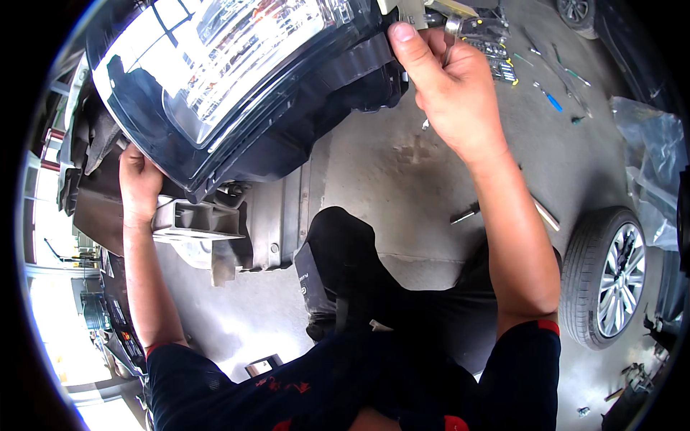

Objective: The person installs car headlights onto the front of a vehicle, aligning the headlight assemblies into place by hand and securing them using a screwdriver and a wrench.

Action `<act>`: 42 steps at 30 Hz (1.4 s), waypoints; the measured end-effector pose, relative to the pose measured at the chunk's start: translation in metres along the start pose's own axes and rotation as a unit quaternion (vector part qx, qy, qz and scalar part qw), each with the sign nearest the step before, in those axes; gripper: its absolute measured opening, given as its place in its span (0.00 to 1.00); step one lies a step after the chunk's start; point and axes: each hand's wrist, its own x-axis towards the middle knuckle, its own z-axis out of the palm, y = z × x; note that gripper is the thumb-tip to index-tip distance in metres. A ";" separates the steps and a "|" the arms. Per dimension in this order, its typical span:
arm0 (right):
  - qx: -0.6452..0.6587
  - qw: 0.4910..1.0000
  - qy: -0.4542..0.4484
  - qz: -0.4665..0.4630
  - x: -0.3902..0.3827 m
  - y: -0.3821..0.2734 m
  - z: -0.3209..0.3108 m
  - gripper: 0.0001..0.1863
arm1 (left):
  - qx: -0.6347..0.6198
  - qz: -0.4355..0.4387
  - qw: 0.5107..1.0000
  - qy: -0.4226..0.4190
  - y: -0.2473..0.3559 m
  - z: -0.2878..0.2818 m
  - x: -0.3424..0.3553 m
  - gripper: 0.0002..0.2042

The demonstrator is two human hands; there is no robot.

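Note:
A large headlight with a clear lens and black housing fills the upper left, its lens facing up. At its lower left edge, my left hand is closed round the rim; the fingers are partly hidden behind the housing. By the headlight's right end, my right hand is closed round a metal wrench whose rounded end sticks up between the fingers. The right thumb points up beside a pale bracket there. Most of the wrench is hidden in the hand.
Below the headlight is a grey metal bracket on the car's exposed front. A wheel stands at the right, near clear plastic sheeting. A blue-handled screwdriver and a tool set lie on the floor.

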 end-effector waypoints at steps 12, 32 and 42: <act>-0.080 0.996 0.037 -0.005 -0.002 -0.015 0.010 0.21 | -0.025 0.002 1.000 -0.003 0.002 0.003 0.003 0.11; -0.098 0.992 0.073 0.008 0.000 -0.014 0.021 0.28 | -0.027 -0.015 0.999 -0.017 0.002 0.007 0.007 0.14; -0.035 0.997 0.068 0.023 -0.001 -0.017 0.023 0.27 | -0.024 0.001 1.000 -0.004 0.001 0.006 0.007 0.13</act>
